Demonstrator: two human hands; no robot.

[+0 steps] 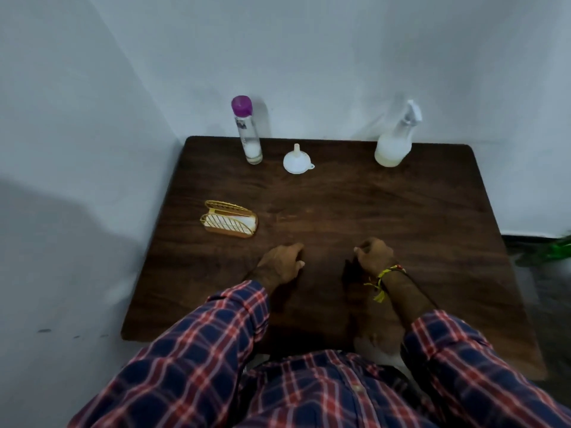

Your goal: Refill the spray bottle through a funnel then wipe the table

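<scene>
A clear spray bottle (394, 143) with a white trigger head stands at the back right of the dark wooden table (401, 211), partly filled with cloudy liquid. A white funnel (297, 160) sits upside down, spout up, at the back middle. Left of it stands a tall clear bottle (248, 131) with a purple cap and a little white liquid at the bottom. A gold wire holder (229, 219) with white napkins lies at the left. My left hand (282, 262) and my right hand (374, 254) rest on the table near me, fingers loosely curled, holding nothing.
White walls close in behind the table and at the left. The floor shows past the table's right edge, with something green (560, 245) on it. The tabletop's middle is bare wood.
</scene>
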